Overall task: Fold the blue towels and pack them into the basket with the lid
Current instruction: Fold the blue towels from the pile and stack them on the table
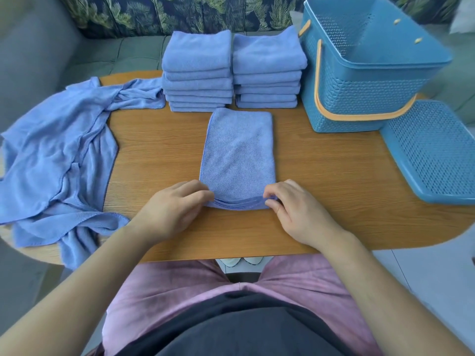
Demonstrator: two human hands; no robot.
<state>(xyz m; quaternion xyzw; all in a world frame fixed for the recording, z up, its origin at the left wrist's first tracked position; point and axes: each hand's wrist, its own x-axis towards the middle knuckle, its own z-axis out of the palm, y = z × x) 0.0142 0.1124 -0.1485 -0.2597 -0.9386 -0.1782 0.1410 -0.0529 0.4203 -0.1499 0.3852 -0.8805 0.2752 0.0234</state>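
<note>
Left hand (pixel 174 206) grips the near-left corner of the half-folded blue towel (pixel 239 155), and right hand (pixel 295 209) pinches the near-right corner, on the table (pixel 334 176).

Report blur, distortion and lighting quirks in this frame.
Head view: wide-angle lens bows the table and tilts the basket; edges smear, worst at upper right; the half-folded towel, left hand and right hand are sharp; light soft, shadows faint, no glare.
</note>
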